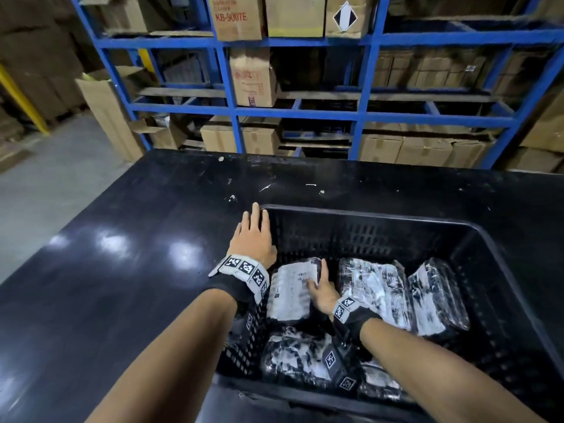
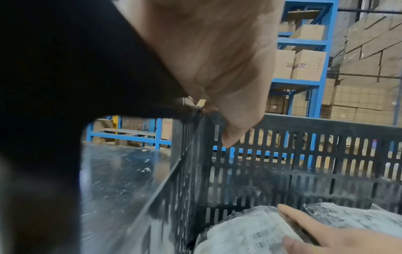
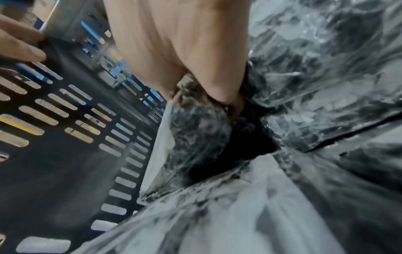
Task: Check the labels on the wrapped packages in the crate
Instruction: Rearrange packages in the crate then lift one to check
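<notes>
1. A black plastic crate [image 1: 381,218], its walls pierced with rows of slots, sits on a glossy, scuffed black worktop [image 1: 128,227] in front of blue steel racking [image 1: 363,117] stacked with cardboard cartons [image 1: 238,18].
2. The left hand [image 1: 253,236] rests on the crate's far-left corner rim, fingers [image 1: 254,213] straight and close together over the edge (the thumb dips inside the wall in the left wrist view).
3. The right hand [image 1: 322,293] is down in the crate, pinching the right edge of the labelled package [image 1: 291,293], thumb on its white label [image 2: 256,230] and fingers curled round the side.
4. That package lies in the crate's left half, near the left wall; further wrapped packages [image 1: 375,285] lie beside and in front of it, all dark bundles under crinkled, shiny clear film.
5. Barcodes show on the label, but its print is too blurred to read; the nearest packages are partly hidden by the right forearm and wrist camera.
</notes>
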